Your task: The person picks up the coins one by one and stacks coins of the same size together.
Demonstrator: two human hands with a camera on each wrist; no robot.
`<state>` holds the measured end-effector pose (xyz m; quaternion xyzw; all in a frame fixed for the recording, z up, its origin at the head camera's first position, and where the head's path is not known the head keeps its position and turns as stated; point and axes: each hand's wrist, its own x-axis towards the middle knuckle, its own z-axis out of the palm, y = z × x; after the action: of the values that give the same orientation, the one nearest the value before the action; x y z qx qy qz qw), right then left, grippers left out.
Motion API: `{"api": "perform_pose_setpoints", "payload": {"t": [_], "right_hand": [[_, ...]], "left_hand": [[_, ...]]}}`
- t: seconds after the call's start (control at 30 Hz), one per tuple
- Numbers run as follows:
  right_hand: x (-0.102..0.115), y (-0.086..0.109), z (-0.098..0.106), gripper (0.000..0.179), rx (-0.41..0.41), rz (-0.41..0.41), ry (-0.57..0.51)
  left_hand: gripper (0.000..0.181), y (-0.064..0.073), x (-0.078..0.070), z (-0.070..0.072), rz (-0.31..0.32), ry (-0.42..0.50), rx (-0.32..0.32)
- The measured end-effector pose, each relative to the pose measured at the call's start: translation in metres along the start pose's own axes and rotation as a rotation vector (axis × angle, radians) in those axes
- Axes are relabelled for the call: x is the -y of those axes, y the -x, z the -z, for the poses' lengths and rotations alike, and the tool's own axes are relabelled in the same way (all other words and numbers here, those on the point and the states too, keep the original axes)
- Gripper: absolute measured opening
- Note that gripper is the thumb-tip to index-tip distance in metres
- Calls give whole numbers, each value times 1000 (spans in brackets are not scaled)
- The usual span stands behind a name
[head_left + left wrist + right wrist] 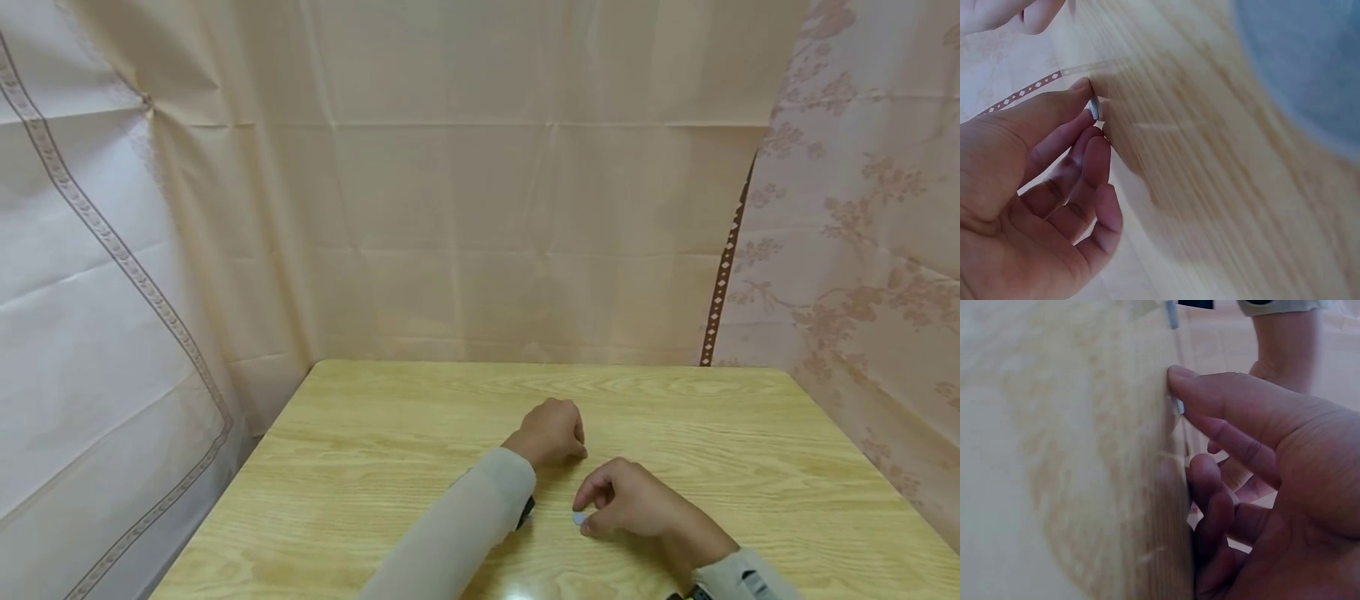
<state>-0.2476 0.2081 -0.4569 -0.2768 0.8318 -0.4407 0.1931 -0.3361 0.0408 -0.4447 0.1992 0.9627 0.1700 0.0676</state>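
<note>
My left hand (pixel 553 429) reaches over the middle of the wooden table. Between its thumb and forefinger it pinches a thin grey-white piece (pixel 1095 109), seen nearly edge-on in the left wrist view; in the head view the hand hides it. Nearer me and to the right, my right hand (pixel 633 500) holds a small flat pale-blue piece (pixel 579 517) between thumb and fingertip, close over the tabletop. The right wrist view shows only a sliver of this piece (pixel 1179 406) behind the thumb, with the other fingers curled beside the table surface.
A blurred round blue-grey shape (pixel 1310 69) fills the upper right of the left wrist view. Another pale-blue piece (pixel 1172 314) shows at the top of the right wrist view. Wood-grained tabletop (pixel 360 467) surrounds the hands, with a beige curtain (pixel 480 208) behind its far edge.
</note>
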Motion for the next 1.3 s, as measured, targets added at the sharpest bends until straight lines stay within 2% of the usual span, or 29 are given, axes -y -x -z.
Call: {"api": "perform_pose_setpoints", "payload": {"t": [0.43,0.6,0.83,0.93,1.03,1.3], "right_hand": [[0,-1,-2,14,-26,-35,12],[0,-1,-2,15,-37,-46,19],[0,-2,-3,13,-25,-32,24],[0,-2,-3,13,-21,-25,19],[0,-2,-4,13,-24,-22,17],[-1,-2,-4,13,-30,-25,22]], "left_hand": [[15,6,7,7,-65,-33,29],[14,10,14,13,-106,60,16],[4,14,27,18,-248,206,-22],[4,17,31,20,-289,253,-39],[6,20,33,22,-305,283,-59],[16,34,30,32,-301,353,-84]]}}
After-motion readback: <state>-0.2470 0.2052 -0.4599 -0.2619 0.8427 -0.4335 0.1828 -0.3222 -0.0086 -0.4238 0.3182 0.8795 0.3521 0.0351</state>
